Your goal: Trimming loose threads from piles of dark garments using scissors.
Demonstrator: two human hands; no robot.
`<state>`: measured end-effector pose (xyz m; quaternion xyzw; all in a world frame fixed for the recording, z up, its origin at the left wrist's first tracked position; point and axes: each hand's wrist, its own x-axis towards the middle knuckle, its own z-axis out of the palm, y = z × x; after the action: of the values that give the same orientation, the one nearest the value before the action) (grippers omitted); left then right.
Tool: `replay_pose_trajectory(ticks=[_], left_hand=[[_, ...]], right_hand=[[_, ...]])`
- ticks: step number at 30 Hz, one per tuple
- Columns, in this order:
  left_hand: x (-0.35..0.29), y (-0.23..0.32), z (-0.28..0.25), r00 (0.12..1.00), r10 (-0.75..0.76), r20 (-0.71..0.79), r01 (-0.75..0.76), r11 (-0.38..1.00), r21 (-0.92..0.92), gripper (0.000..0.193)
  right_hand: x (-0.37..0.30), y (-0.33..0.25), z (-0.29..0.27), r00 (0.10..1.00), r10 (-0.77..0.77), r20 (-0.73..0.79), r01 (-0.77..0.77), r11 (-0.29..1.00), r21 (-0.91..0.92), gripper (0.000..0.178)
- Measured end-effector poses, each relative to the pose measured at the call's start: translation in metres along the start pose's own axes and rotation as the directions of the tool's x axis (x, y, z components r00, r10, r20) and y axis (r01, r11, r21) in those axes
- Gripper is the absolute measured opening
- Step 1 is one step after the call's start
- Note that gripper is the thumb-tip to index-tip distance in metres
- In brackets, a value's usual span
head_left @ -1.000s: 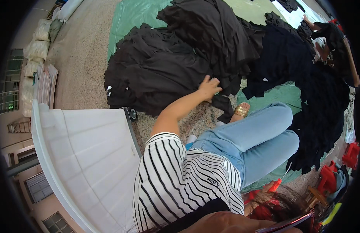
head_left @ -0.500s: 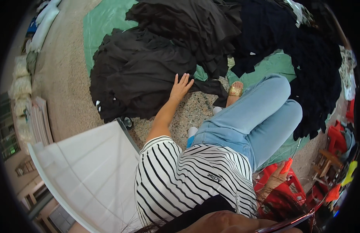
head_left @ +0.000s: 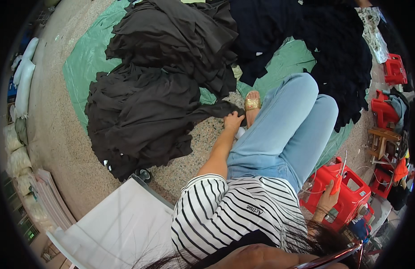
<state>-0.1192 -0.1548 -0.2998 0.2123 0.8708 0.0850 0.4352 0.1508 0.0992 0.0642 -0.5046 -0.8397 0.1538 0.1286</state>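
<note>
My left hand (head_left: 234, 120) is closed on the end of a dark brown cloth piece (head_left: 216, 108), which trails from the near edge of a large dark brown cloth pile (head_left: 140, 107). The grip is beside my sandalled foot. My right hand (head_left: 327, 201) is low on the right, over a red plastic stool (head_left: 353, 181). It holds an orange-handled tool (head_left: 336, 184) with a thin metal shaft pointing up; its exact kind cannot be made out.
More brown cloth (head_left: 171, 38) and black cloth (head_left: 339, 67) lie heaped on a green sheet (head_left: 286, 62). Near left stands a white panelled surface (head_left: 122, 224). Other red stools (head_left: 394, 69) and a wooden stool (head_left: 380, 139) line the right; white sacks (head_left: 24, 85) lie far left.
My left hand has gone from lying spread on the brown pile to gripping the cloth end near my foot. The right hand's tool shaft now shows. The whole view has shifted.
</note>
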Motion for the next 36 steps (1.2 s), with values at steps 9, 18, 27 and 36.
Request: replay_pose_trajectory(ticks=[9, 18, 27, 36], left_hand=[[-0.122, -0.069, -0.065, 0.892, -0.111, -0.438, -0.343, 0.464, -0.816, 0.012], [-0.585, -0.283, -0.202, 0.017, -0.6, -0.8, -0.282, 0.765, -0.579, 0.007], [-0.56, -0.449, -0.085, -0.222, -0.694, -0.684, 0.624, 0.438, -0.647, 0.018], [-0.313, -0.211, -0.104, 0.15, -0.678, -0.72, 0.525, 0.671, -0.523, 0.091]], right_hand=[[0.02, 0.01, 0.019, 0.998, -0.035, 0.055, 0.031, 0.998, 0.059, 0.045], [0.065, -0.027, 0.06, 0.969, -0.234, 0.082, 0.225, 0.968, 0.108, 0.043], [0.052, -0.019, 0.063, 0.983, -0.167, 0.082, 0.148, 0.97, 0.193, 0.046], [0.044, 0.002, 0.06, 0.995, -0.062, 0.077, 0.058, 0.997, 0.051, 0.05]])
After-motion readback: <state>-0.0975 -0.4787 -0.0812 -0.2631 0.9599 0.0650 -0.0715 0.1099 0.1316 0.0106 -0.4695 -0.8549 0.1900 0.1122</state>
